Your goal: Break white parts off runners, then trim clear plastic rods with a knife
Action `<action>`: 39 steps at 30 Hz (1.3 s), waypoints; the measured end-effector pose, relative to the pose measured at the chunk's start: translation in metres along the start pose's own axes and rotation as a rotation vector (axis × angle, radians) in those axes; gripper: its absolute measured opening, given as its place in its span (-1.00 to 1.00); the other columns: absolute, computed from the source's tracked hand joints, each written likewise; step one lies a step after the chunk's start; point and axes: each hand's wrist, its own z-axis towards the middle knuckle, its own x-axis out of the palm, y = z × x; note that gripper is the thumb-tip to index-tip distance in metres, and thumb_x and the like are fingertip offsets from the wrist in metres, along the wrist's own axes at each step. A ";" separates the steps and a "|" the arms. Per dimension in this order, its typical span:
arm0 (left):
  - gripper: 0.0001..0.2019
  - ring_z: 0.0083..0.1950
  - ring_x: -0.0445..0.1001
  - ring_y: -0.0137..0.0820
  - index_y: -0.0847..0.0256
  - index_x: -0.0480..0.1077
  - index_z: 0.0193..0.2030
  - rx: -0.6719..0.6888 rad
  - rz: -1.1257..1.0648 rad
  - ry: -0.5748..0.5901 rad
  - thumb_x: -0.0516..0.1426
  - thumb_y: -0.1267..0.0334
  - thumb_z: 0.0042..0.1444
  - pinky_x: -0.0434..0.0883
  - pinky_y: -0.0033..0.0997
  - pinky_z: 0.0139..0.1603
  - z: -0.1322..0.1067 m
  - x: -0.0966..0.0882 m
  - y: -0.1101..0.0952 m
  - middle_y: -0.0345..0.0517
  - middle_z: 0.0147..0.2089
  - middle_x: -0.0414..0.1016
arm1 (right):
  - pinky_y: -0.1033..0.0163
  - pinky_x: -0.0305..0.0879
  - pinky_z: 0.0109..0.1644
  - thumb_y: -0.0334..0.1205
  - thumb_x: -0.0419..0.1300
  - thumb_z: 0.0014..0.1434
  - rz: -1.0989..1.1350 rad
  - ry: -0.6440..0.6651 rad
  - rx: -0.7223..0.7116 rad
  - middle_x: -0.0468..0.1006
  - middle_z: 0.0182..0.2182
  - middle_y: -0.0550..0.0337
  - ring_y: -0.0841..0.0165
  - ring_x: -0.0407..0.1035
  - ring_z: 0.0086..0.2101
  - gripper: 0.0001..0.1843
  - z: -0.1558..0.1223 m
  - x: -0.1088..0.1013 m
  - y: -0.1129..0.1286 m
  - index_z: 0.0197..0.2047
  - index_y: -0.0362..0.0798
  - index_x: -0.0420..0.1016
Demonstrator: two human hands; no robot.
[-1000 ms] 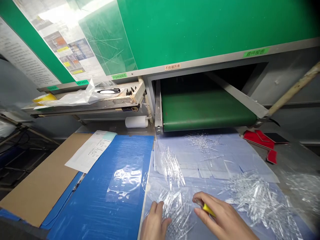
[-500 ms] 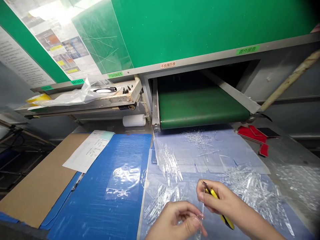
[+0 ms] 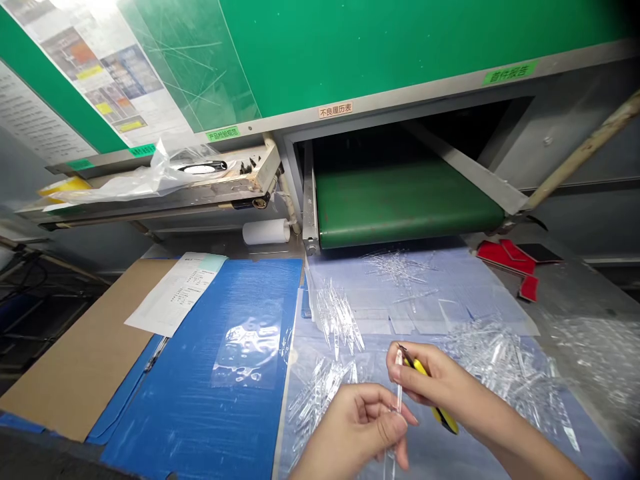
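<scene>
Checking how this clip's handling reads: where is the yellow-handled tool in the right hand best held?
Probably around the yellow handle, from above, as the right hand does: the long, slim handle suits a finger pinch, and the dark tip stays exposed beyond the fingers.

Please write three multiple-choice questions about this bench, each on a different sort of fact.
1. What lies under the paper sheet? A) the belt B) cardboard and a blue sheet C) red pads
2. What colour is the conveyor belt? A) blue B) red C) green
3. What is the right hand doing? A) gripping a yellow tool B) lying flat C) pressing on the belt

Answers: 1 B, the sheet overlaps both. 2 C, the belt shows green. 3 A, its fingers wrap the tool.
</scene>
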 end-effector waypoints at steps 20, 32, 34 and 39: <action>-0.61 -0.50 0.29 -0.45 0.27 0.30 -0.39 0.162 0.139 -0.182 0.10 -0.09 0.01 0.18 -0.43 -0.40 -0.009 0.002 -0.007 -0.20 -0.59 0.32 | 0.38 0.15 -0.46 -0.18 -0.15 0.31 -0.700 -0.175 -0.315 0.33 -0.55 0.36 0.49 0.28 -0.53 -0.68 -0.035 0.025 -0.005 -0.48 0.01 0.17; -0.61 -0.51 0.25 -0.43 0.25 0.26 -0.43 0.206 0.240 -0.192 0.05 -0.10 0.05 0.15 -0.43 -0.45 -0.011 0.002 -0.009 -0.18 -0.59 0.29 | 0.39 0.20 -0.55 0.06 -0.08 0.23 -0.742 -0.515 -0.467 0.32 -0.68 0.29 0.43 0.28 -0.60 -0.56 -0.033 0.033 -0.015 -0.55 0.02 0.31; -0.61 -0.52 0.24 -0.43 0.24 0.25 -0.44 0.209 0.247 -0.190 0.04 -0.10 0.05 0.13 -0.44 -0.46 -0.012 0.002 -0.010 -0.19 -0.60 0.27 | 0.39 0.21 -0.55 0.09 -0.09 0.23 -0.735 -0.528 -0.481 0.32 -0.69 0.29 0.43 0.28 -0.60 -0.54 -0.032 0.034 -0.016 -0.56 0.01 0.32; -0.62 -0.55 0.20 -0.46 0.23 0.23 -0.47 0.217 0.285 -0.190 0.01 -0.08 0.08 0.09 -0.45 -0.50 -0.014 0.004 -0.013 -0.19 -0.60 0.25 | 0.40 0.20 -0.54 0.00 -0.08 0.25 -0.700 -0.480 -0.488 0.35 -0.66 0.28 0.44 0.28 -0.60 -0.59 -0.031 0.034 -0.012 -0.52 0.01 0.32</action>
